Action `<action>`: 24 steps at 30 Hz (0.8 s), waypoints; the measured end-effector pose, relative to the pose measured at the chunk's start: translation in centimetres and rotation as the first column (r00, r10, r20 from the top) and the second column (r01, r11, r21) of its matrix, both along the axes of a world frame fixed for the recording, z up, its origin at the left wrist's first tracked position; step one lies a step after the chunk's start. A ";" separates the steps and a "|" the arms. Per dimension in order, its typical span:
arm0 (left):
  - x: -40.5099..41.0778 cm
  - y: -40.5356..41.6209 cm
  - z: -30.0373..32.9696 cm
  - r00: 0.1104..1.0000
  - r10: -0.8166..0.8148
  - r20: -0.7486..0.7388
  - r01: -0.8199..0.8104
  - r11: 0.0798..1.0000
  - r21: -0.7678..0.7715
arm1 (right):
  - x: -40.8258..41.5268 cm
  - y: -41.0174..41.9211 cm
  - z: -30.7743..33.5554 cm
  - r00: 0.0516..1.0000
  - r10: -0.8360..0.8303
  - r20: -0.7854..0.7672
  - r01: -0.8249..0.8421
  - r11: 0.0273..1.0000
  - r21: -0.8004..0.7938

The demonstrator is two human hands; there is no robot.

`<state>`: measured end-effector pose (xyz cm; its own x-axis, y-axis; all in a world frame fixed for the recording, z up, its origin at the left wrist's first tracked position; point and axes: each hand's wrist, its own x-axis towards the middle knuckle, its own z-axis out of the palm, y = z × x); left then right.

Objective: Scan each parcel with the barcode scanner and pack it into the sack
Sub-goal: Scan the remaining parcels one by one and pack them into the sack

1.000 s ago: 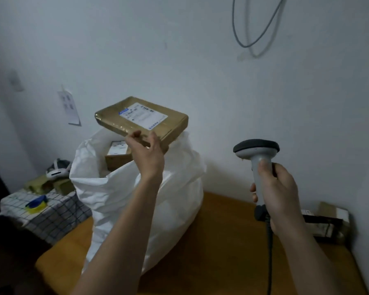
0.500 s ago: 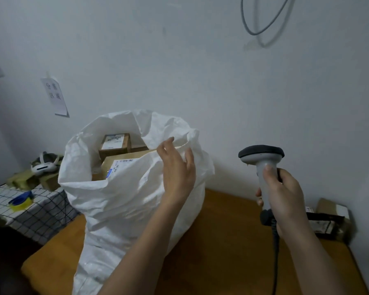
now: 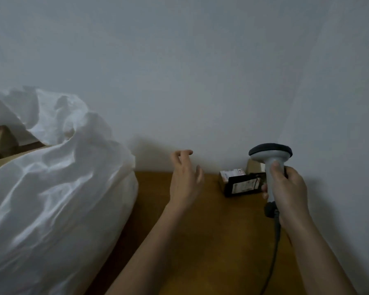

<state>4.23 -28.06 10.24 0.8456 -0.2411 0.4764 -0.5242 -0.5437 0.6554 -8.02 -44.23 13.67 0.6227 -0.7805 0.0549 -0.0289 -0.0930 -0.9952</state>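
The white sack (image 3: 58, 188) fills the left side, and brown cardboard parcels (image 3: 2, 143) show in its mouth. My left hand (image 3: 184, 177) hovers over the wooden table (image 3: 200, 241) to the right of the sack, fingers loosely curled and holding nothing. Upright in the grip of my right hand (image 3: 288, 192) is the grey barcode scanner (image 3: 271, 160), its cable hanging down. Against the wall between my hands lie a black parcel (image 3: 243, 185) with a white label, a small white-labelled box (image 3: 230, 174) and a brown box (image 3: 254, 166).
A plain pale wall stands right behind the table. The scanner's dark cable (image 3: 273, 252) runs down toward the table's near edge on the right.
The flat brown parcel went from my left hand into the sack. My left hand then left the sack's rim and moved right toward the parcels by the wall. The view swung right.
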 end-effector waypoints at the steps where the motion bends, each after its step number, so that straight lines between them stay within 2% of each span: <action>1: 0.7 -1.2 -0.9 0.998 -0.037 -0.044 0.039 0.998 0.044 | 0.4 -1.1 -0.3 1.000 -0.010 -0.005 0.010 1.000 0.013; 5: 4.3 -6.3 -4.8 0.959 -0.151 -0.241 0.196 0.965 0.175 | 2.5 -5.4 -2.2 0.997 -0.071 -0.030 0.071 0.997 0.005; 11: 9.9 -14.7 -11.8 0.846 -0.182 -0.502 0.324 0.922 0.211 | 7.1 -11.3 -6.6 0.990 -0.097 -0.102 0.104 0.992 0.066; 15: 12.8 -19.4 -16.4 0.856 -0.169 -0.488 0.360 0.873 0.329 | 9.2 -14.3 -10.8 0.977 -0.111 -0.184 0.134 0.984 0.118; 19: 14.2 -22.2 -19.1 0.852 -0.171 -0.495 0.387 0.842 0.376 | 9.8 -15.9 -13.5 0.959 -0.105 -0.262 0.150 0.976 0.157; 24: 14.6 -22.5 -20.6 0.858 -0.125 -0.499 0.314 0.896 0.314 | 9.4 -16.7 -14.1 0.950 -0.124 -0.286 0.173 0.973 0.155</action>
<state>18.81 -50.60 -10.38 0.8438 -0.5247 -0.1129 -0.3527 -0.7007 0.6202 1.40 -60.94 -0.45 0.4709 -0.8470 -0.2469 -0.3015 0.1085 -0.9473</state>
